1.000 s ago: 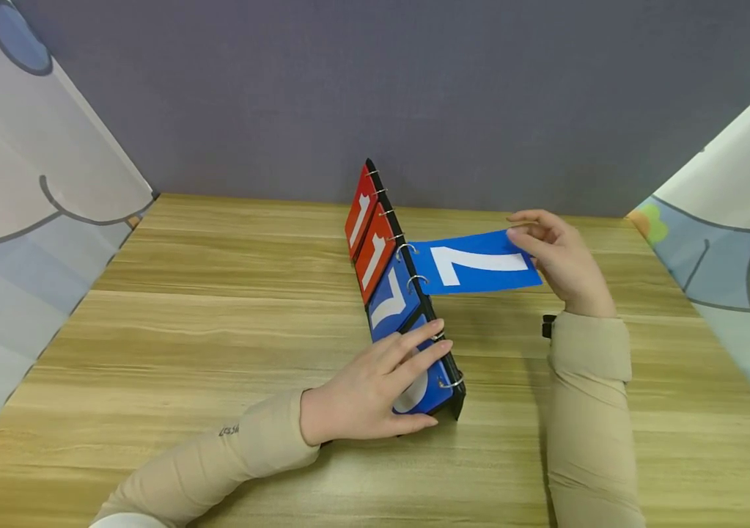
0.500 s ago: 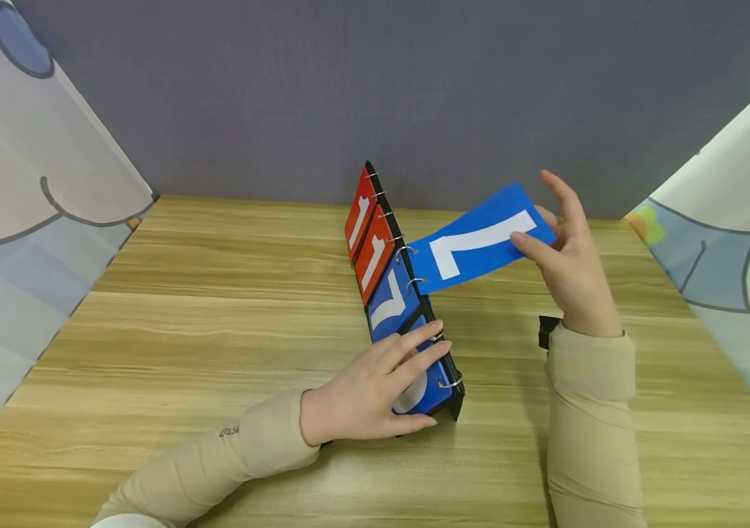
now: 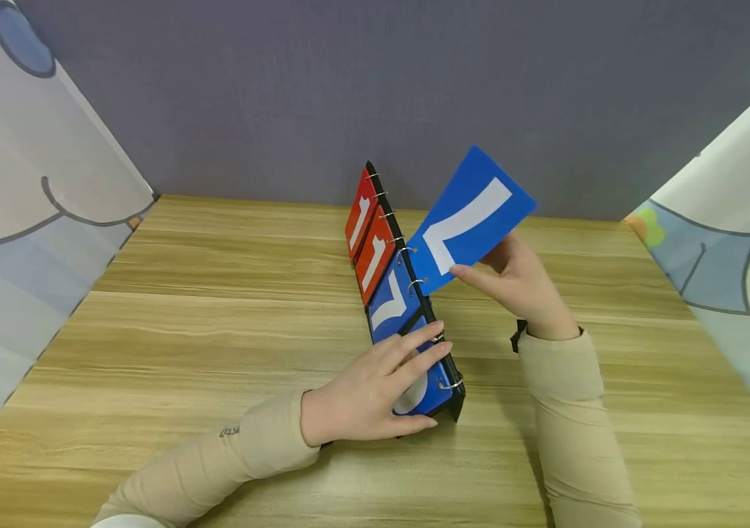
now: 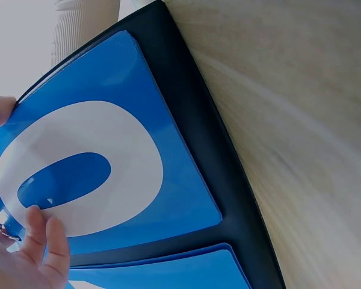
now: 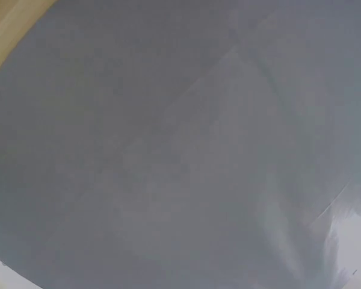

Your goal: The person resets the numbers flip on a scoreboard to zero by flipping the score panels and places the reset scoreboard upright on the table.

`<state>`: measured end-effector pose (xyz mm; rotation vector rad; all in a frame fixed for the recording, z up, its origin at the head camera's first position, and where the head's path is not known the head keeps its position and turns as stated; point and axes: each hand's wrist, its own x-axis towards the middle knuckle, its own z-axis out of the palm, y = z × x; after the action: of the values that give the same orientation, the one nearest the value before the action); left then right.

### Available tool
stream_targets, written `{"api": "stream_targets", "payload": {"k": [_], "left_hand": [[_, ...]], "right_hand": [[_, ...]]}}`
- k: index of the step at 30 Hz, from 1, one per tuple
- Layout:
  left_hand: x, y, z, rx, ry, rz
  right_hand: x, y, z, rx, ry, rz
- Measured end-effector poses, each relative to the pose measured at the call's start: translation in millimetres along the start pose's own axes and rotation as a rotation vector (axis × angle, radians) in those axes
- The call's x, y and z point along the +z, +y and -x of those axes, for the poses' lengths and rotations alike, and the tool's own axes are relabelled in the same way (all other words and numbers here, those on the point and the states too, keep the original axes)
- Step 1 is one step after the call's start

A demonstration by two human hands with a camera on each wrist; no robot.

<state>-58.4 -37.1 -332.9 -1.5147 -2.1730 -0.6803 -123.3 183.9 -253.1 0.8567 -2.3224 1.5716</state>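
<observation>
A black flip scoreboard [image 3: 457, 403] stands tilted on the table, number cards ringed along its top edge. Its face shows two red "1" cards [image 3: 377, 224], a blue "7" card [image 3: 405, 273] and, at the near end, a blue "0" card [image 4: 180, 198]. My left hand [image 3: 371, 392] grips that near end, thumb along the side edge, two fingers reaching over the top by the rings. Behind the board, my right hand [image 3: 523, 282] pinches a raised blue card [image 3: 480, 172] with a white digit, thumb in front and the other fingers hidden behind it.
The wooden table [image 3: 249, 293] meets a grey panel [image 3: 249, 95] behind the scoreboard. Cartoon-printed sheets [image 3: 737, 220] flank both sides. Mostly a plain grey surface [image 5: 168, 150] fills the right wrist view.
My right hand has swung the blue card from nearly level up toward upright, then slid its thumb down near the rings. My left hand and the scoreboard have stayed in place.
</observation>
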Motion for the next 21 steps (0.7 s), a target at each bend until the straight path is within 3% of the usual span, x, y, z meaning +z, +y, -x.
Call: {"api": "stream_targets", "payload": {"k": [8, 14, 21], "left_hand": [[0.5, -0.2, -0.7, 0.007, 0.011, -0.01], [1.4, -1.1, -0.6, 0.023, 0.034, -0.02], [0.7, -0.8, -1.4, 0.027, 0.031, -0.035]], "right_hand": [[13, 3, -3, -0.022, -0.067, 0.007], [23, 5, -5, -0.101, -0.137, 0.031], [29, 10, -8, -0.197, -0.193, 0.171]]}}
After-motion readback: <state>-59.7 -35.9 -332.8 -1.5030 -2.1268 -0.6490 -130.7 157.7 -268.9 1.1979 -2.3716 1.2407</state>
